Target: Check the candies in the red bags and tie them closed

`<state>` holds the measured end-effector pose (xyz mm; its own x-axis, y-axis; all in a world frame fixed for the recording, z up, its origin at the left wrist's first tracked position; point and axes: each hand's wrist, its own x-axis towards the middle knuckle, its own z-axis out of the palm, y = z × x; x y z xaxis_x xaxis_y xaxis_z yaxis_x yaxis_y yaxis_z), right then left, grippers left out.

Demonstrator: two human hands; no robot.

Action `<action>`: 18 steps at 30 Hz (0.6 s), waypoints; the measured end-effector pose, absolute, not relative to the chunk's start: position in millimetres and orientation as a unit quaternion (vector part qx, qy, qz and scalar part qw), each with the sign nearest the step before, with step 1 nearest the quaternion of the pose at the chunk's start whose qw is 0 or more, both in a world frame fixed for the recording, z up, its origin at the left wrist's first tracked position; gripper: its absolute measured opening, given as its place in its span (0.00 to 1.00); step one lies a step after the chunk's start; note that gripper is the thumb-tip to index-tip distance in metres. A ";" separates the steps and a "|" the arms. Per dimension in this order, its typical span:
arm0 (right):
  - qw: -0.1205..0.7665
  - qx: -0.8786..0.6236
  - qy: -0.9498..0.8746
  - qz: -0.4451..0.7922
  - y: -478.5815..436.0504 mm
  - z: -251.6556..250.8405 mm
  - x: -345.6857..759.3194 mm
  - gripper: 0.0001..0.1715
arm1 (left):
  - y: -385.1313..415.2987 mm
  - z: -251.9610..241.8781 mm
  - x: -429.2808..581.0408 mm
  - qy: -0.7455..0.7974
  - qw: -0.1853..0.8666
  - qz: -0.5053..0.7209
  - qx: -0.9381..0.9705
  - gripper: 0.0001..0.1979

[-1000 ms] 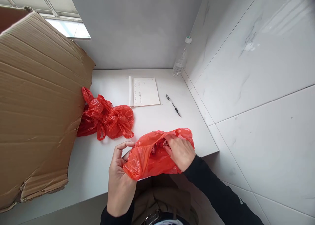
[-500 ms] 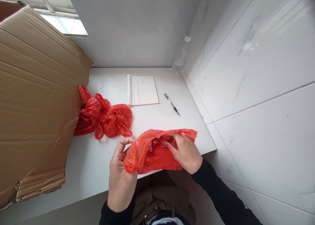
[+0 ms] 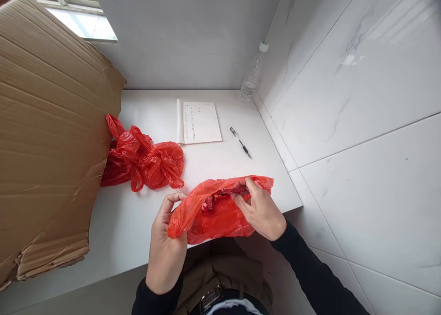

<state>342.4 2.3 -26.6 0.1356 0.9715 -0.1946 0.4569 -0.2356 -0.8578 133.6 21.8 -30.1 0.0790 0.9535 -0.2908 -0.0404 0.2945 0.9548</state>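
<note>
I hold a red plastic bag (image 3: 213, 211) over the near edge of the white table (image 3: 213, 161). My left hand (image 3: 165, 246) grips the bag's left end, thumb and fingers closed on the plastic. My right hand (image 3: 260, 209) pinches the rim at the bag's mouth on the right side. Small red wrapped items (image 3: 209, 203) show through the open mouth of the bag. Further left on the table lie tied red plastic bags (image 3: 144, 158), apart from both hands.
A large cardboard box flap (image 3: 48, 131) fills the left side and overhangs the table. A notepad (image 3: 200, 122), a pen (image 3: 240, 142) and a clear water bottle (image 3: 253, 73) sit toward the back. Tiled wall (image 3: 361, 122) stands on the right.
My right hand has come out of the bag's mouth and now pinches its rim. The bag has sunk slightly and its mouth has narrowed. The left hand keeps its grip.
</note>
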 end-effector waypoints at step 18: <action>0.101 -0.698 -0.651 0.280 0.1 -30.6 334.8 0.13 | 20.9 -35.1 129.6 0.551 0.585 0.419 0.422 0.12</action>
<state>334.8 0.1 -30.6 -0.0047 0.9659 -0.2589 0.8527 -0.1314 -0.5057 129.6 20.9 -35.1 0.0414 0.9558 -0.2910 -0.0264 0.2922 0.9560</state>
